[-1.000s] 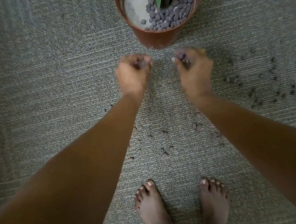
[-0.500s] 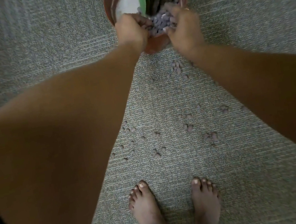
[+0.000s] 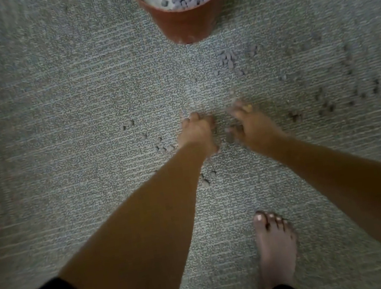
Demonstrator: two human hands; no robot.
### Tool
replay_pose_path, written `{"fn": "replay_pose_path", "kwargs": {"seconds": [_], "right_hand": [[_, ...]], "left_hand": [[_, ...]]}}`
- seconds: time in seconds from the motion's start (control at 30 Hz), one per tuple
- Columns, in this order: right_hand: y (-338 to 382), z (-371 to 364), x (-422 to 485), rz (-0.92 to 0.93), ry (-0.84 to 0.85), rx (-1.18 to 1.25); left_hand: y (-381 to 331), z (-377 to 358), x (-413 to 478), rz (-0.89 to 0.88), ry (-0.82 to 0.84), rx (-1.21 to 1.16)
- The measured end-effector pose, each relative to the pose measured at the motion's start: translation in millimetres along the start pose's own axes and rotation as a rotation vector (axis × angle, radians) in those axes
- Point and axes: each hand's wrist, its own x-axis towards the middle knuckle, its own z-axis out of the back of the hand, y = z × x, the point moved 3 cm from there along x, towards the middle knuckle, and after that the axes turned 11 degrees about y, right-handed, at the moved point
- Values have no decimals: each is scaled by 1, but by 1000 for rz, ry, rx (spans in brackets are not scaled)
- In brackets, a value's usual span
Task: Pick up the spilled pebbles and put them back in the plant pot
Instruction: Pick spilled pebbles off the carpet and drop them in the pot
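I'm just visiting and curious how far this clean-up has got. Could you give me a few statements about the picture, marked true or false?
1. The plant pot lies tipped on its side. False: it stands upright on the carpet.
2. Pebbles lie on the carpet near the pot. True.
3. The left hand and right hand are over the pot. False: they are low, near the carpet.
4. The person is barefoot. True.
5. The pot is empty. False: it holds pebbles.

No text, label, brand, number or sign can be read anywhere here; the plant pot [image 3: 185, 25] at the far side bears no legible marking.
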Motion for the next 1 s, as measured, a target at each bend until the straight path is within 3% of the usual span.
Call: {"fn": "replay_pose_path", "kwargs": {"seconds": [0.07,0.2,0.43,0.47,0.53,0.73,1.0], "right_hand": [[-8,-31,-4,-21,96,-51],[-18,-64,-15,92,176,-392],[-37,-63,-21,175,172,-249],[-35,-64,-19,144,170,-144],[-30,-62,-13,140,95,38],[-25,-47,3,207,-119,36],[-27,-12,5,196,-149,128]], "left_hand": [[11,-21,2,-23,-30,117],[36,-45,7,-105,-6,228],[47,-37,21,-391,67,228],[47,-36,22,-406,65,219],[47,-35,22,-423,61,189],[38,-27,22,-449,97,235],[23,22,19,-497,-154,-16]]}}
